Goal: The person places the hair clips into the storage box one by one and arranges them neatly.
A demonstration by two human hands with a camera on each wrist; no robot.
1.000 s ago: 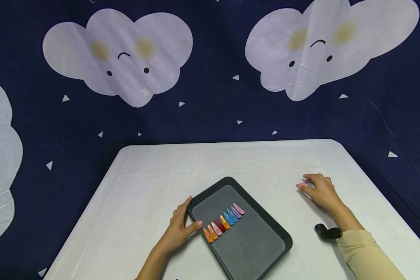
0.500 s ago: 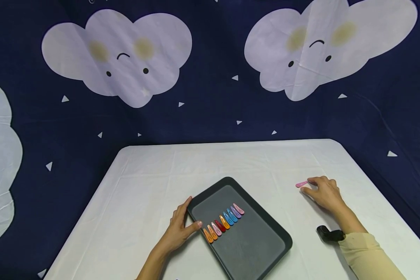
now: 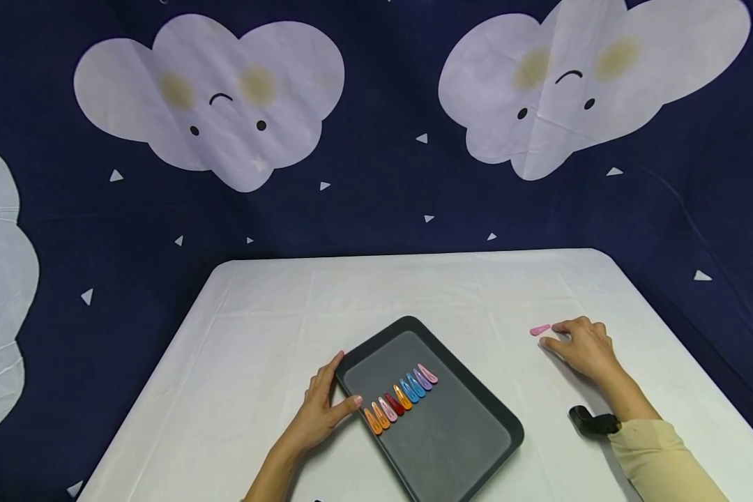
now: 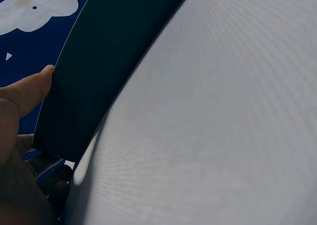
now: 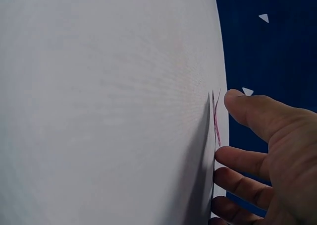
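Note:
A dark grey baking tray [image 3: 470, 446] lies at a slant on the white table. Several colourful snap hair clips [image 3: 404, 397] form a slanting row inside it, in orange, pink, red, blue and purple. My left hand [image 3: 318, 404] holds the tray's left corner, thumb on the rim and fingers along the outer side; the left wrist view shows the thumb against the tray wall [image 4: 99, 71]. To the right, a lone pink hair clip [image 3: 540, 330] rests on the tablecloth. My right hand [image 3: 583, 346] is just beside it, thumb and fingers apart, nothing between them.
The white-covered table [image 3: 276, 314] extends around the tray. A dark blue cloth [image 3: 376, 139] with white clouds hangs behind it. A black device [image 3: 592, 420] sits on my right wrist, near the cream sleeve [image 3: 659, 453].
My right hand let go of the pink hair clip, leaving it on the table, and drew back slightly to the right. The left hand and the tray stayed in place.

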